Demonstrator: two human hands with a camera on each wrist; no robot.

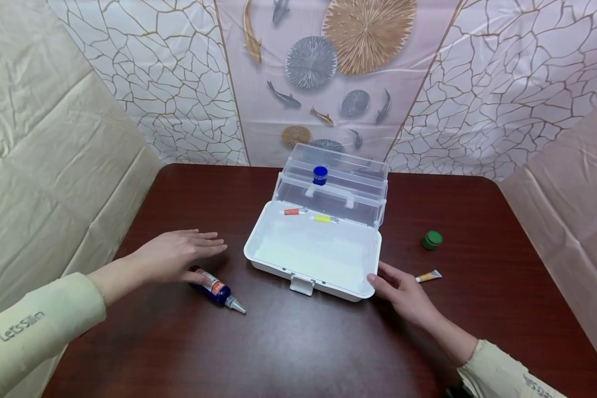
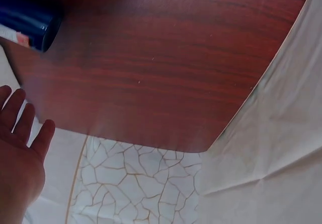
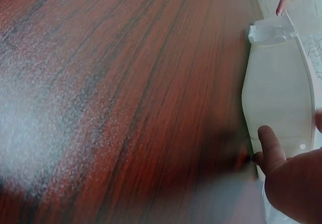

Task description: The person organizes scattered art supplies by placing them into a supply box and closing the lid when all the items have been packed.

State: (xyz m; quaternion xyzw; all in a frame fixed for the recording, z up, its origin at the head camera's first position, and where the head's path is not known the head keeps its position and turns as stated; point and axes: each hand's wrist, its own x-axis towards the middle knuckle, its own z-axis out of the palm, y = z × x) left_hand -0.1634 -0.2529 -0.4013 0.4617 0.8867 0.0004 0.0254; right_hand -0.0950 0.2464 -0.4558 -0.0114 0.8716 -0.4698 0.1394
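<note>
A white storage box stands with its clear lid and tray raised at the back. My right hand grips the box's near right corner, thumb over the rim and fingers against the outside wall. In the right wrist view, fingers of that hand lie along the white front wall. On the left, my left hand is spread with straight fingers over a dark blue bottle with a pointed nozzle. The left wrist view shows the bottle's base apart from the extended fingers of the left hand.
An orange-labelled tube and a yellow one lie inside the box at the back. A blue jar sits in the raised clear tray. Right of the box are a green jar and a small tube. Fabric walls border the table.
</note>
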